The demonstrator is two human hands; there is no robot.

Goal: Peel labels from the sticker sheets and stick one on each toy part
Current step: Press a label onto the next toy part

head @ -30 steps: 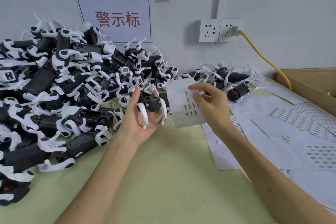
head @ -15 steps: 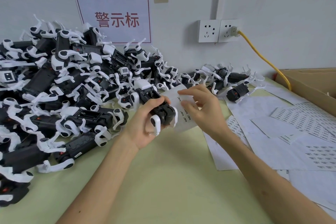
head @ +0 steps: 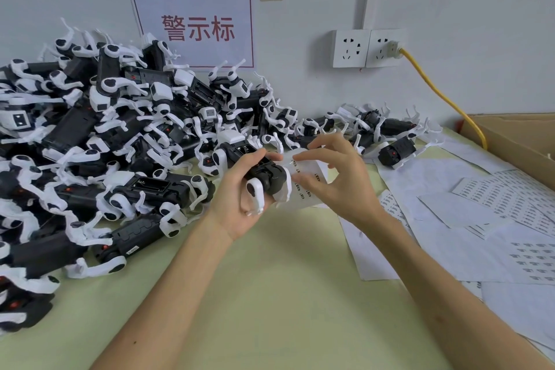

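Left hand (head: 237, 207) grips toy part (head: 264, 173) round its black body, held above the tabletop (head: 270, 294) at mid-scene. Long axis runs far-left to near-right; the white end points far-left, toward the pile (head: 105, 144). Right hand (head: 336, 186) pinches the sticker sheet (head: 309, 170), which touches the toy's near-right end. A second ago the toy lay crosswise (legs hanging down) and the sheet stood upright; the sheet is now curled low.

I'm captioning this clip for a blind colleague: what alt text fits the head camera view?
A person's left hand grips a black-and-white toy part over a pale green table while the right hand pinches a sticker sheet beside it. A big pile of toy parts lies to the left; more sheets lie to the right.
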